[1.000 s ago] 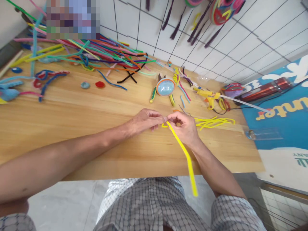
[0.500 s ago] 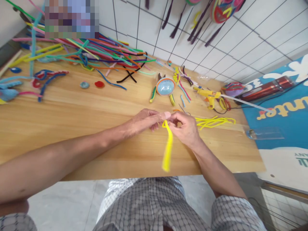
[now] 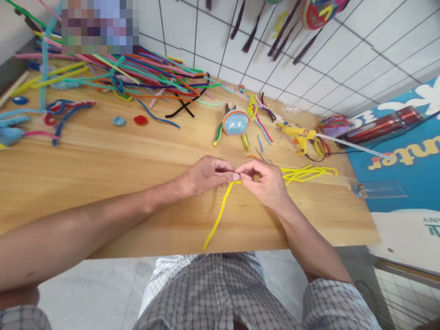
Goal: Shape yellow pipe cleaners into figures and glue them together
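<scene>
Between my fingertips is a yellow pipe cleaner [image 3: 217, 218], its long tail hanging down and leftward over the table's front part. My left hand [image 3: 210, 176] pinches it with thumb and forefinger. From the other side, my right hand [image 3: 264, 181] pinches it as well, the fingertips of both hands meeting. What the gripped end looks like is hidden by the fingers. Just right of my right hand lies a bunch of yellow pipe cleaners [image 3: 309, 172]. Beyond my hands sit pliers [image 3: 246, 142] with green and yellow handles, partly covered by an orange-rimmed, light-blue oval piece [image 3: 236, 122].
A heap of coloured pipe cleaners [image 3: 151, 75] covers the table's back left. Red [image 3: 140, 119] and light-blue [image 3: 119, 121] coils lie nearer. A yellow glue gun [image 3: 299, 135], scissors [image 3: 321, 146] and a dark red flask [image 3: 381, 126] are at the right. The wooden table's front edge [image 3: 192, 255] is close.
The yellow pipe cleaner's tail has swung from hanging nearly straight down to slanting left. My left thumb has come down a little, and both hands keep their pinch.
</scene>
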Demonstrator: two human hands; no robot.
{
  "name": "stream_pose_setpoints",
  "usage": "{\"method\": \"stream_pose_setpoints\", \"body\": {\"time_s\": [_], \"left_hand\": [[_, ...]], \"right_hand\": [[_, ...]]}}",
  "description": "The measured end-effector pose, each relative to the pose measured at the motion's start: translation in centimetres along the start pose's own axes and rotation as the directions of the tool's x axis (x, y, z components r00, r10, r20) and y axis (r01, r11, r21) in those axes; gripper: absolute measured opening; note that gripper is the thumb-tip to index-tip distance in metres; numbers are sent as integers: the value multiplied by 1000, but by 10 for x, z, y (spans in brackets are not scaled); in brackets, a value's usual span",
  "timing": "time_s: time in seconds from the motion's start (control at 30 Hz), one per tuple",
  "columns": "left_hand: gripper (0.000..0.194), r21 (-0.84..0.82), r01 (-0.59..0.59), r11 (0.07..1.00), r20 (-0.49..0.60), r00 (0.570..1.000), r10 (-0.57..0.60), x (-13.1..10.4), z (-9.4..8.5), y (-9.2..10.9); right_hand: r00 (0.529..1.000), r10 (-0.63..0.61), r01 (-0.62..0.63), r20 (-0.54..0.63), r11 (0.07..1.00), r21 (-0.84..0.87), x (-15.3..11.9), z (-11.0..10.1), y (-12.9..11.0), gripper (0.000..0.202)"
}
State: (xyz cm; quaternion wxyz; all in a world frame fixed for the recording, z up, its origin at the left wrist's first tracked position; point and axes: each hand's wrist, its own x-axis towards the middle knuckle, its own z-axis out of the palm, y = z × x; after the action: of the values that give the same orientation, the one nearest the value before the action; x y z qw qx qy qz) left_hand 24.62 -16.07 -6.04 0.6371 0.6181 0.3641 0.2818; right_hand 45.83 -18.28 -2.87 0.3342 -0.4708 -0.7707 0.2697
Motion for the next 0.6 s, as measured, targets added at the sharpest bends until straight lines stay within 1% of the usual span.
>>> {"method": "stream_pose_setpoints", "body": {"time_s": [0.07,0.13,0.27,0.33,0.47,0.6], "left_hand": [[42,18,-6,1000,-19,1000,6,-1,1,0],[42,3,-10,1000,-39,999,10,-2,2,0],[42,-124,3,992,-48,999,-9,0,5,-1],[44,-187,25,982,-41,999,-33,2,6,-1],[45,-239,53,970,-33,998,-62,3,7,-1],[44,-230,30,973,-59,997,-45,1,9,-4]], "right_hand": [[999,41,-43,31,998,55,1,-1,0,14],[997,61,-66,48,992,109,1,-2,1,12],[994,97,-104,43,972,211,2,-3,4,5],[993,114,-121,40,961,249,1,-3,5,5],[991,123,-131,46,949,286,1,-2,5,8],[990,130,-139,50,946,293,0,-1,5,10]]}}
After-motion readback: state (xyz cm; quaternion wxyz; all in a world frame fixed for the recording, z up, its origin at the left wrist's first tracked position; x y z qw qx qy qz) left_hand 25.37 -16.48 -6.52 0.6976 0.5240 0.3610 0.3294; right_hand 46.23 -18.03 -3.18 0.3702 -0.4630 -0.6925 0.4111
